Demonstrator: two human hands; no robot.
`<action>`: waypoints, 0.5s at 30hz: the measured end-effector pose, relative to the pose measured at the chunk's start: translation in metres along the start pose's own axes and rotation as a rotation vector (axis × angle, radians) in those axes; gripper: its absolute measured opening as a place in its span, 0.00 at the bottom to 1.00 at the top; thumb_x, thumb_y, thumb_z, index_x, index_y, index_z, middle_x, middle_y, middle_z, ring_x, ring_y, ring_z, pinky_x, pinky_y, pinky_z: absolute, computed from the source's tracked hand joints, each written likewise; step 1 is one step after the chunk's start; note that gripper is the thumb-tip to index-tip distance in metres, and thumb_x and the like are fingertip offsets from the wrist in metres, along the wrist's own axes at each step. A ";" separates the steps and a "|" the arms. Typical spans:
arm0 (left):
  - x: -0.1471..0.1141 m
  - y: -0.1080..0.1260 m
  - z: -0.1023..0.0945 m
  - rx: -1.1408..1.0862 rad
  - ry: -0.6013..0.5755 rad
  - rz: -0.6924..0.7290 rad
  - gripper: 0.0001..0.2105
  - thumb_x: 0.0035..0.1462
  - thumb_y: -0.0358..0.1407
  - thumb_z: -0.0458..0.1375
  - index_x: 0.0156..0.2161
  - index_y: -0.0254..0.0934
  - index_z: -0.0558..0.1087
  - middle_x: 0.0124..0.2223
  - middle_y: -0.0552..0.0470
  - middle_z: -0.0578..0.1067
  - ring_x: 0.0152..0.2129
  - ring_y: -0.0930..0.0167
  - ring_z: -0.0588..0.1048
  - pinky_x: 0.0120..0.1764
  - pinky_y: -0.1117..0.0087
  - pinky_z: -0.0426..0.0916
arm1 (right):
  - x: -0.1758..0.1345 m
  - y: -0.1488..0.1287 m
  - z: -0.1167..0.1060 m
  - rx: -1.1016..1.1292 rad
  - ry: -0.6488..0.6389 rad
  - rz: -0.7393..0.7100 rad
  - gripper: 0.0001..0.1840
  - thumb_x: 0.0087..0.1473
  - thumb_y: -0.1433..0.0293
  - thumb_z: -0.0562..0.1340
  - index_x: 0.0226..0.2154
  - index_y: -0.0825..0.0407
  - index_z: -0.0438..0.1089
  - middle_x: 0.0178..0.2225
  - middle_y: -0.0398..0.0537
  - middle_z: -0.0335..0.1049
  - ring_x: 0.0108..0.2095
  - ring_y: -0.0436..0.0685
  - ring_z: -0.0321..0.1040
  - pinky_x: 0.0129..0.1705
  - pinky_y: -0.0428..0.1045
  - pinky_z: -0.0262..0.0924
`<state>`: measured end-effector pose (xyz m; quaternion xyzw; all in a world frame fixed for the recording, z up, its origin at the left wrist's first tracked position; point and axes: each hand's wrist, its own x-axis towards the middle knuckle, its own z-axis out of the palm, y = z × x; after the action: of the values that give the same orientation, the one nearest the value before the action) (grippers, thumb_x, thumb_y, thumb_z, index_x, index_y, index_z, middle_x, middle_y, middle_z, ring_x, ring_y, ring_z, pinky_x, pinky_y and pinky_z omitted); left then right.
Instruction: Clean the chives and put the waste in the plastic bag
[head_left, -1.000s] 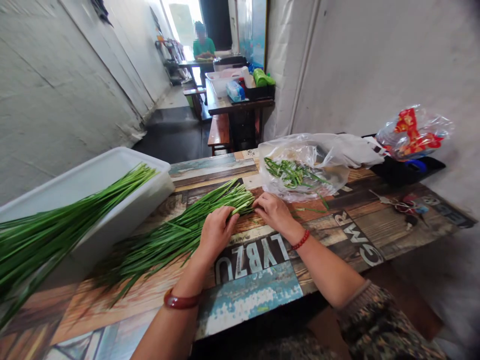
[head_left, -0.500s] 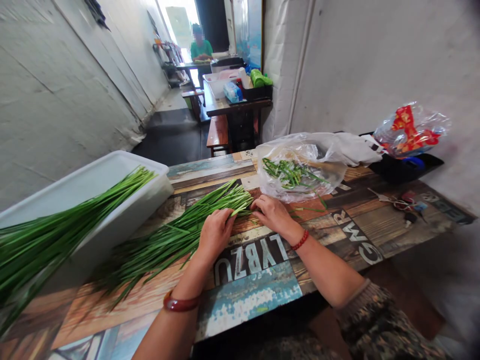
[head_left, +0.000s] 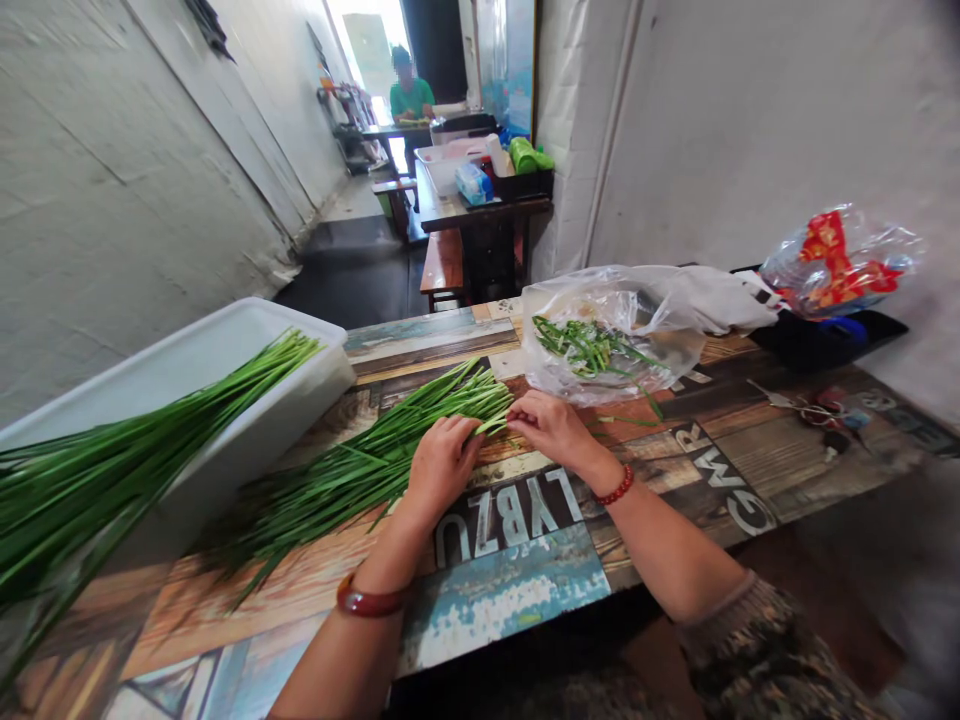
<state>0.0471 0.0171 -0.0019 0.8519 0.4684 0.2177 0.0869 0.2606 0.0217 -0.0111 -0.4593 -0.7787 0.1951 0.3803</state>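
A loose pile of garlic chives (head_left: 352, 455) lies on the patterned table (head_left: 517, 590), pale stem ends toward the right. My left hand (head_left: 444, 458) is closed around a few chive stems at the near side of the pile's pale ends. Just right of it, my right hand (head_left: 551, 428) pinches the tips of those stems with thumb and fingertips. Beyond my right hand sits a clear plastic bag (head_left: 679, 350) holding chive scraps (head_left: 589, 345). To the left, more long chives (head_left: 172, 430) lie in and over a white plastic tub (head_left: 225, 330).
Keys (head_left: 821, 410) rest at the table's right, near a black tray (head_left: 817, 345) with a red-printed clear bag (head_left: 832, 265). Farther back stand a wooden bench (head_left: 442, 262) and a second table (head_left: 450, 212) with boxes. A person in green (head_left: 412, 98) sits in the distance.
The whole view has shifted slightly, so things appear a little farther right. My fingers have moved slightly at the stem ends; both hands stay close together there.
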 end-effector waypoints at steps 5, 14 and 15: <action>0.001 0.004 -0.003 0.004 -0.060 -0.003 0.08 0.59 0.40 0.58 0.40 0.38 0.75 0.35 0.49 0.75 0.35 0.66 0.71 0.39 0.67 0.64 | 0.001 -0.003 0.004 0.187 0.033 0.096 0.05 0.53 0.76 0.61 0.30 0.53 0.73 0.29 0.43 0.70 0.29 0.49 0.63 0.32 0.45 0.57; 0.001 0.005 -0.005 0.004 -0.046 0.011 0.07 0.62 0.37 0.55 0.37 0.38 0.75 0.37 0.49 0.76 0.36 0.66 0.69 0.40 0.66 0.62 | 0.001 0.006 0.006 0.349 0.087 0.220 0.11 0.57 0.65 0.59 0.36 0.52 0.74 0.33 0.45 0.75 0.34 0.52 0.69 0.39 0.48 0.62; 0.001 0.005 -0.004 0.007 -0.032 0.003 0.08 0.62 0.37 0.55 0.38 0.38 0.74 0.36 0.49 0.77 0.36 0.66 0.69 0.39 0.65 0.61 | 0.001 0.007 0.006 0.351 0.094 0.214 0.11 0.58 0.65 0.58 0.38 0.52 0.74 0.34 0.45 0.75 0.35 0.52 0.69 0.41 0.48 0.62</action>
<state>0.0492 0.0154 0.0040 0.8563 0.4664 0.2024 0.0911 0.2597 0.0268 -0.0190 -0.4746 -0.6609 0.3454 0.4676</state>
